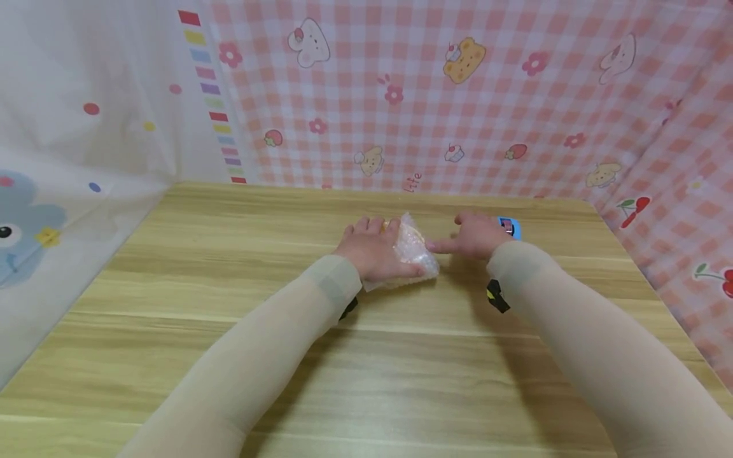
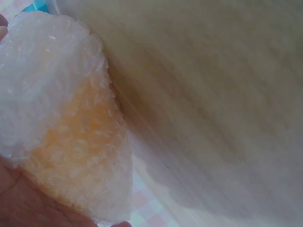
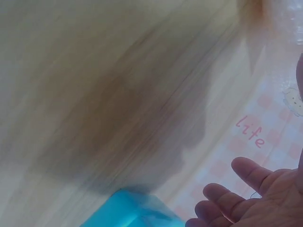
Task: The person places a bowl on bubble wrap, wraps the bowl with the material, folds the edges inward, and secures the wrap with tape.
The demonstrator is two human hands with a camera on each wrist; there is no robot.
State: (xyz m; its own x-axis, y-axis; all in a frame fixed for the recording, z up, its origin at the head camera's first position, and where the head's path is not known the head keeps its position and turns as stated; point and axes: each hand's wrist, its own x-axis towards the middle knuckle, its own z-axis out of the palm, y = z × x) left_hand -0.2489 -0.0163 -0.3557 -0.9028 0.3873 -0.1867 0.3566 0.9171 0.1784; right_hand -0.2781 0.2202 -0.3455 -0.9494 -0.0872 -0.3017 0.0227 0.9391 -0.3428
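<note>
A bubble-wrapped packet [image 1: 415, 243] lies on the wooden table, an orange-yellow item showing through its clear bubbles in the left wrist view. My left hand [image 1: 373, 252] holds it from the left, with fingers toward its far side and the thumb along the near side. From the right, my right hand [image 1: 476, 236] reaches in with its index finger stretched out to the packet's edge. The other fingers of that hand are relaxed in the right wrist view. Just beyond the right hand is a small blue object [image 1: 518, 229] with a dark panel, partly hidden by the hand.
The wooden table [image 1: 378, 375] stretches out in front of me. A pink checked cloth [image 1: 355, 76] with cartoon prints hangs along its back and right side, and a white printed cloth [image 1: 114, 146] hangs on the left.
</note>
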